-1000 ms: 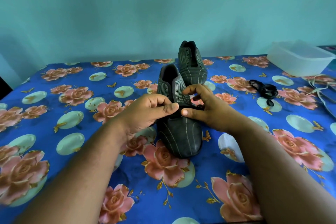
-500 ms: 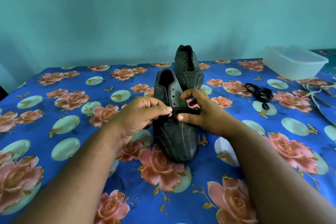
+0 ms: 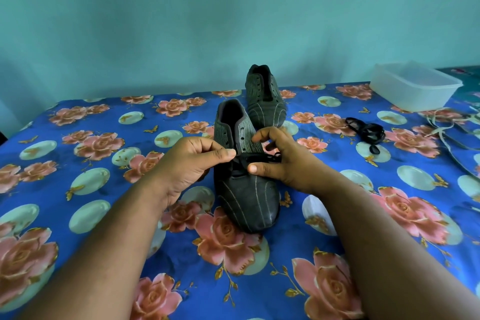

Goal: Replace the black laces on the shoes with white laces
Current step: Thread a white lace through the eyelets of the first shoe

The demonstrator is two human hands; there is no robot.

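A dark striped shoe (image 3: 246, 189) stands in the middle of the blue flowered cloth, toe toward me. A black lace (image 3: 259, 157) still crosses its lowest eyelets. My left hand (image 3: 189, 163) pinches the lace's left end between thumb and forefinger. My right hand (image 3: 283, 161) holds the lace on the right side, thumb under it and fingers curled over. The second shoe (image 3: 263, 99) stands behind, with no lace in its eyelets. A removed black lace (image 3: 368, 132) lies coiled at the right. White laces (image 3: 446, 125) lie at the far right edge.
A translucent plastic box (image 3: 415, 86) sits at the back right corner. The flowered cloth (image 3: 91, 163) covers the whole surface up to a teal wall behind.
The camera view has dipped slightly. My hands have stayed on the lace at the near shoe, with the left thumb and forefinger drawing the lace a little leftward.
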